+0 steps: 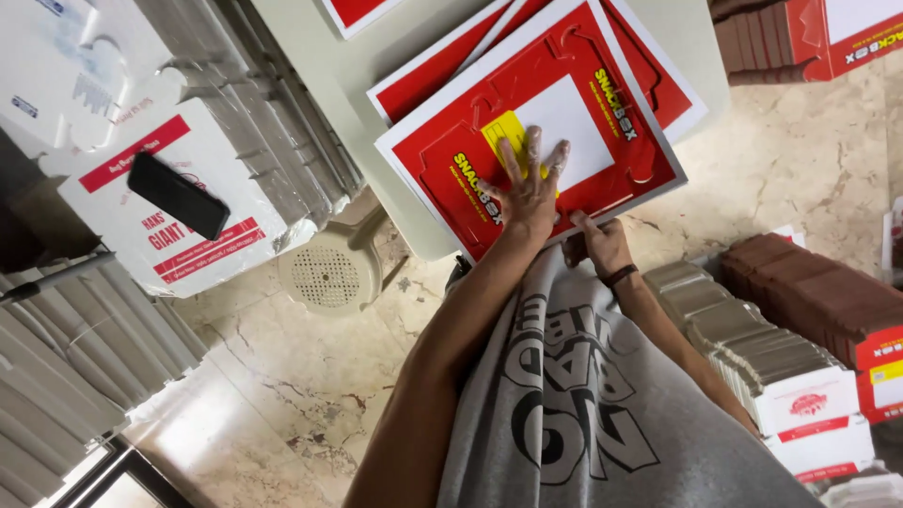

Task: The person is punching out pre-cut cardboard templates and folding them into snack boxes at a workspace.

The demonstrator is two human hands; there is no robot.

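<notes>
Glossy red-and-white printed cardboard sheet (555, 132) — smooth matt table (320, 56), polished veined stone floor (800, 160).

Left hand (529, 183) spread flat on red-and-white flat cardboard box blank (536, 122), right hand (602, 243) gripping its near edge, pale table (329, 56) beneath

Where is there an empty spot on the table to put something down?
Bare table shows left of the red cardboard sheets. The near edge is crowded: the left hand presses the top sheet, the right hand grips its edge.
</notes>
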